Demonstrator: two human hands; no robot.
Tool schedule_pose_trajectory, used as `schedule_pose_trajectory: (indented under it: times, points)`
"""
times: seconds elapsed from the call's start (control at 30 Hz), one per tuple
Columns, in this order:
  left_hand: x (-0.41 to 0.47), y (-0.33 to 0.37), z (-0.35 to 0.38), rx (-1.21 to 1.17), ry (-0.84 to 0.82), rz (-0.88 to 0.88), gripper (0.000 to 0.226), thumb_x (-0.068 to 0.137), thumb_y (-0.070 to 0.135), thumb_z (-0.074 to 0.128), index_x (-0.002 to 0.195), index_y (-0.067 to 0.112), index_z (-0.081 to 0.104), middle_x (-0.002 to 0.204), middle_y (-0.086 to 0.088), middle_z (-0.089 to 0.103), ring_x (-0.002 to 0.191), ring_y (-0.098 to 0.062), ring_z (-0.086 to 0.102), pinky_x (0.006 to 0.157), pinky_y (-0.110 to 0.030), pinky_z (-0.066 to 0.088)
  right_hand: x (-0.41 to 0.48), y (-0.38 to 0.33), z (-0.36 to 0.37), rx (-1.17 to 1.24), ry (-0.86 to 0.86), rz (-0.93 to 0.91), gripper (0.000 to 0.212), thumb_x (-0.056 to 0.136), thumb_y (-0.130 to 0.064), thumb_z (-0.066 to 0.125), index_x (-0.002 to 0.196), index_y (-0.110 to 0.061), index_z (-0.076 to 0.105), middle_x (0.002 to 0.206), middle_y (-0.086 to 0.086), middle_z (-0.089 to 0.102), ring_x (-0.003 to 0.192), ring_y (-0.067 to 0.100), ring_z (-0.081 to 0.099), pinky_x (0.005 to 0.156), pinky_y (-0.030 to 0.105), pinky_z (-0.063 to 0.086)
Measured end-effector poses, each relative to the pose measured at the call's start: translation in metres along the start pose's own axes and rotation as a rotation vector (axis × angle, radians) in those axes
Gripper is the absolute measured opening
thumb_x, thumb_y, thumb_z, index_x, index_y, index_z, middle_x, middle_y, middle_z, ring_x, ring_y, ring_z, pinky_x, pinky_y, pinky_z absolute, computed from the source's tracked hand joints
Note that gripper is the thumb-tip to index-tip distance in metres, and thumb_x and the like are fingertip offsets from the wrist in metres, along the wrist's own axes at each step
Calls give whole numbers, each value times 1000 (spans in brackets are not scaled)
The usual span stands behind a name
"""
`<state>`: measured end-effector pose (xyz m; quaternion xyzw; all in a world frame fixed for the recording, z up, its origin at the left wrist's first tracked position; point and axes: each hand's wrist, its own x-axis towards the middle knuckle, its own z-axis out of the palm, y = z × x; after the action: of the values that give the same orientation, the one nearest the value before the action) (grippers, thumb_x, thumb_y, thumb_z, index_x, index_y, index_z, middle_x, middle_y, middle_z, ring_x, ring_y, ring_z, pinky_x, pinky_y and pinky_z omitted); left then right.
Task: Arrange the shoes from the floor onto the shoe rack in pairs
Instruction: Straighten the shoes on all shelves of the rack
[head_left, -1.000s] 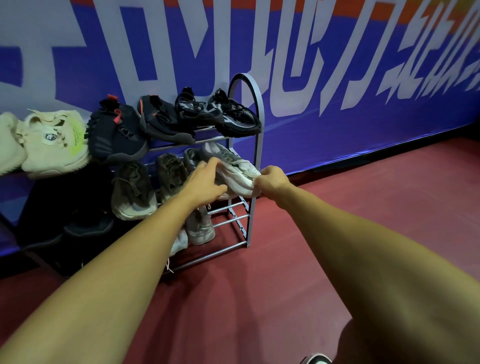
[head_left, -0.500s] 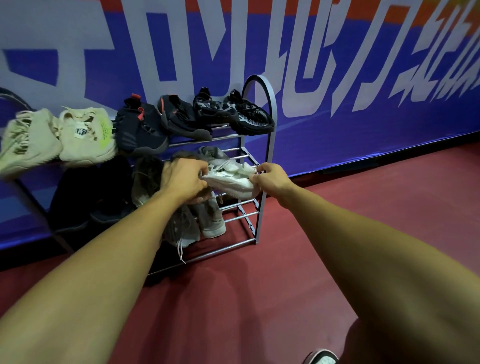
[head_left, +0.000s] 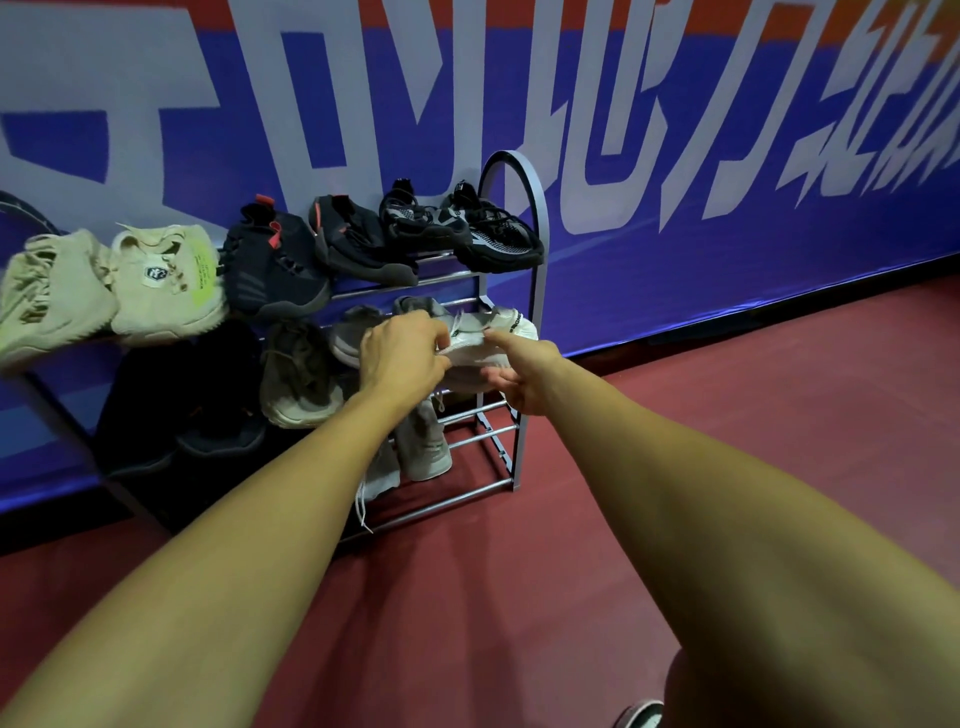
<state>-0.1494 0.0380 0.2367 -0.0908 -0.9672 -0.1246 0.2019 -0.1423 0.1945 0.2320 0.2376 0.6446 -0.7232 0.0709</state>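
White sneaker (head_left: 491, 344) is at the right end of the shoe rack's (head_left: 537, 208) middle shelf, both hands on it. Left hand (head_left: 400, 358) has its fingers curled over the laces and upper, gripping. Right hand (head_left: 524, 375) clamps the sneaker's right end, thumb on top, fingers under the sole. Black mesh pair (head_left: 493, 244) is on the top shelf above, beige pair (head_left: 161, 280) at top left, and grey shoes (head_left: 426, 449) are below.

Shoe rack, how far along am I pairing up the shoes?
Nearly done. On the shoe rack, the top shelf holds a cream pair, a dark pair and a black mesh pair; more shoes sit on the shelves below. The left hand and right hand grip a white sneaker at the middle shelf's right end. Left: set it down. No loose shoe shows on the floor nearby.
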Motion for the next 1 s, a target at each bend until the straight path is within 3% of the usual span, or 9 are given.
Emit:
schedule_pose_trajectory:
  times: [0.1, 0.23, 0.37, 0.53, 0.6, 0.7, 0.83, 0.93, 1.0]
  points:
    - [-5, 10, 3, -46, -16, 35, 18, 80, 36, 76, 95, 28, 72, 99, 0, 72, 99, -29, 65, 86, -36, 46, 8, 2, -2, -21, 47, 36, 47, 86, -31, 76, 122, -7, 58, 113, 16, 71, 53, 13, 60, 33, 14, 39]
    - [-9, 9, 5, -120, -126, 115, 19, 84, 42, 73, 97, 28, 73, 96, 5, 68, 94, -24, 64, 80, -35, 49, 13, 1, -7, -9, 110, 14, 45, 82, -19, 69, 123, -6, 56, 107, 17, 72, 55, 17, 61, 33, 16, 37]
    - [-8, -3, 5, -260, -171, 52, 26, 88, 52, 59, 96, 33, 76, 86, 7, 60, 87, -20, 63, 79, -35, 52, 19, -1, -8, 12, 159, -42, 54, 76, -30, 66, 124, -6, 56, 101, 15, 72, 75, 26, 71, 51, 30, 50]
    - [-2, -21, 11, -207, -177, -79, 36, 87, 31, 59, 122, 23, 63, 112, -10, 66, 103, -32, 61, 86, -39, 50, 25, 0, -12, -29, 177, -76, 46, 77, -23, 57, 120, -7, 59, 91, 10, 72, 57, 20, 65, 48, 29, 42]
    - [0, -23, 13, -189, -221, -139, 41, 86, 32, 60, 124, 20, 62, 117, -11, 67, 106, -33, 61, 86, -38, 50, 26, 1, -12, -30, 191, -81, 49, 74, -25, 57, 120, -9, 60, 92, 8, 71, 67, 22, 69, 49, 29, 40]
    - [6, -25, 11, -187, -261, -188, 31, 85, 30, 60, 111, 18, 69, 114, -12, 69, 104, -33, 62, 84, -36, 50, 26, 1, -12, -41, 197, -98, 50, 70, -28, 57, 117, -9, 61, 97, 9, 73, 85, 26, 71, 51, 30, 38]
    - [13, -30, 9, -165, -311, -211, 27, 86, 31, 59, 103, 15, 72, 113, -16, 69, 106, -38, 61, 84, -36, 47, 25, -2, -13, -61, 211, -147, 28, 80, -26, 54, 102, -9, 61, 92, 12, 72, 74, 24, 63, 50, 29, 35]
    - [16, -32, 8, -176, -397, -199, 19, 86, 34, 63, 78, 17, 65, 91, -10, 70, 84, -28, 62, 74, -38, 52, 28, -2, -15, -70, 227, -166, 20, 83, -26, 56, 92, -9, 61, 91, 13, 73, 67, 22, 61, 50, 29, 36]
    - [16, -31, 8, -160, -441, -173, 17, 86, 35, 67, 78, 22, 60, 82, -6, 61, 74, -23, 55, 72, -40, 54, 29, -1, -17, -64, 238, -155, 16, 87, -25, 59, 86, -9, 60, 84, 12, 69, 56, 17, 51, 47, 29, 34]
